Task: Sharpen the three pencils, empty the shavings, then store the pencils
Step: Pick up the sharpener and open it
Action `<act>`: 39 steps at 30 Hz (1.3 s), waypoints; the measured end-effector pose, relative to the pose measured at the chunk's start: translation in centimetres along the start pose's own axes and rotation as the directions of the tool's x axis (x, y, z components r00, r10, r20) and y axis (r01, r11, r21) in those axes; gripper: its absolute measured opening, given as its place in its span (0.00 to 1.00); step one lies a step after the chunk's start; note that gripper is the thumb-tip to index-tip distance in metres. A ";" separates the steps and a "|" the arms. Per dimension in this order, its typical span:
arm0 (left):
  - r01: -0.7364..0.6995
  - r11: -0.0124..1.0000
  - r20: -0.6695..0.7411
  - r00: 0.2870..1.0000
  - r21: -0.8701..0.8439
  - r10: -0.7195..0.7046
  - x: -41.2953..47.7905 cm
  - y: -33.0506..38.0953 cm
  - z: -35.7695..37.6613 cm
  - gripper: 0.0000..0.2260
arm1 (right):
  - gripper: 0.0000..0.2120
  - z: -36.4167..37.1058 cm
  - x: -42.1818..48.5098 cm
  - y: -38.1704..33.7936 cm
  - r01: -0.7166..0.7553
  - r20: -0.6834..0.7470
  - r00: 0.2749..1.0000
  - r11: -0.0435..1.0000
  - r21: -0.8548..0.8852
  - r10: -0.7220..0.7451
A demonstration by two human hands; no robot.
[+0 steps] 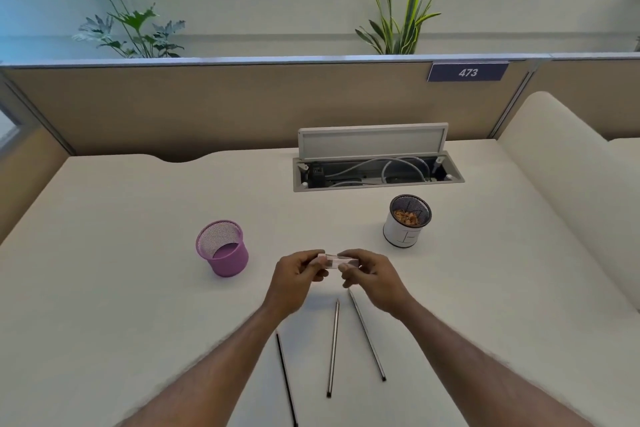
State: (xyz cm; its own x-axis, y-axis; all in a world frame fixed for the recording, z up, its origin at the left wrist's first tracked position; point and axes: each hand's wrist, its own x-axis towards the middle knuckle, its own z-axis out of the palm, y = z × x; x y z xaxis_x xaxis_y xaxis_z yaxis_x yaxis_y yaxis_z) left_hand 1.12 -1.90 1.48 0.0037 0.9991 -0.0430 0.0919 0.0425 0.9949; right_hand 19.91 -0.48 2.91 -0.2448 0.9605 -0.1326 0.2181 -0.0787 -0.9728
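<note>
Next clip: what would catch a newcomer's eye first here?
The left hand and right hand meet mid-desk, pinching a small clear sharpener between them. Three pencils lie on the desk just below. A purple mesh cup stands left; a white cup holding shavings stands right.

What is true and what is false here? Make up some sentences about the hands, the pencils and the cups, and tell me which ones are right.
1. The left hand and the right hand both hold the clear sharpener. True.
2. The purple cup is full of pencils. False: no pencil is in it.
3. Three pencils lie on the table. True.
4. The white cup has nothing in it. False: brownish shavings lie inside.
5. The cable box lid is shut. False: it stands open, and cables show below.
</note>
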 end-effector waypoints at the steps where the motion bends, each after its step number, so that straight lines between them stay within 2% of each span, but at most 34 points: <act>1: -0.002 1.000 -0.009 1.000 -0.022 0.002 -0.2 0.3 0.1 0.12 | 0.09 0.1 -0.3 -0.3 -0.012 0.001 1.000 0.997 0.079 0.012; 4: -0.009 0.998 -0.029 1.000 -0.064 0.007 -0.8 1.3 0.1 0.14 | 0.10 0.6 -1.2 -0.9 -0.021 -0.008 1.000 0.974 0.227 0.024; 7: -0.017 0.996 -0.031 0.999 -0.093 0.015 -1.1 1.5 0.0 0.09 | 0.11 0.9 -1.9 -1.1 -0.017 -0.037 0.999 0.950 0.312 0.030; 9: -0.025 0.993 -0.033 0.999 -0.119 0.022 -1.3 1.7 -0.1 0.10 | 0.13 1.0 -2.2 -1.2 -0.015 -0.062 0.997 0.937 0.348 0.039; 15: -0.093 0.992 -0.034 0.995 -0.088 0.090 -2.4 2.4 -0.8 0.11 | 0.15 1.2 -3.1 -1.9 0.020 -0.095 0.995 0.937 0.348 0.014; 22: -0.059 0.982 -0.050 0.997 -0.177 0.050 -3.0 3.0 -1.0 0.16 | 0.15 1.6 -3.5 -2.3 0.049 -0.122 0.993 0.921 0.387 -0.002; 27: -0.049 0.968 -0.017 0.999 -0.247 0.046 -3.5 2.7 -1.3 0.14 | 0.15 1.8 -4.1 -2.3 0.039 -0.122 0.992 0.894 0.447 0.018; 32: -0.052 0.940 -0.078 0.997 -0.338 0.027 -4.1 2.8 -1.3 0.10 | 0.11 2.3 -4.7 -2.4 0.051 -0.154 0.988 0.893 0.448 0.021; 35: -0.039 0.924 -0.102 0.995 -0.381 0.000 -4.5 2.9 -1.2 0.15 | 0.12 2.8 -5.0 -2.4 0.050 -0.174 0.984 0.887 0.459 0.034; 39: 0.061 0.887 -0.054 0.994 -0.457 -0.096 -5.4 2.4 -0.5 0.21 | 0.12 3.0 -5.4 -2.4 0.066 -0.195 0.980 0.882 0.467 0.030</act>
State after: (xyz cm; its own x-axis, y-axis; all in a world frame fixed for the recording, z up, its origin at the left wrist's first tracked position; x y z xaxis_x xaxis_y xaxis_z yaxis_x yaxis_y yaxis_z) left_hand 0.79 -7.17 4.14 -0.0584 0.9893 -0.1334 -0.3732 0.1023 0.9221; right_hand 17.88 -6.32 5.43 -0.0497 0.9913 -0.1219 -0.2655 -0.1308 -0.9552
